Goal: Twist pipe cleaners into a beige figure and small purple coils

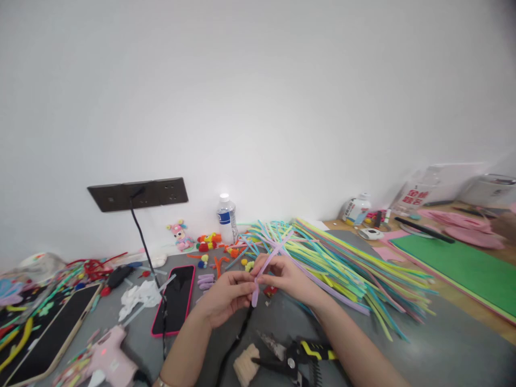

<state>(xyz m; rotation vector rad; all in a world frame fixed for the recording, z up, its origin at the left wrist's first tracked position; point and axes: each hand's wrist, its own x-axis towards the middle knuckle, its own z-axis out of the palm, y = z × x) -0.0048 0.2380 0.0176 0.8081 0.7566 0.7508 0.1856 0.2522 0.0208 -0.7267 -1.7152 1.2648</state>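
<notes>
Both hands meet over the middle of the grey mat, pinching one pale purple pipe cleaner [269, 257]. My left hand [228, 298] is closed on it near its lower, folded end, with thumb and forefinger together. My right hand [287, 277] grips it just above and to the right, fingers closed. The strip's long ends rise up and to the right, crossing near the top. Several short, folded purple pieces [205, 281] lie left of my left hand. Behind my right hand spreads a big bundle of coloured pipe cleaners [342, 269].
Black-and-yellow pliers [296, 357] and a stack of wooden sticks [245, 365] lie in front. A pink-cased phone [175, 301], a pink glue gun [110, 355] and a black cable [141, 231] are to the left. A water bottle [227, 217] stands by the wall; green sheets [459, 269] lie right.
</notes>
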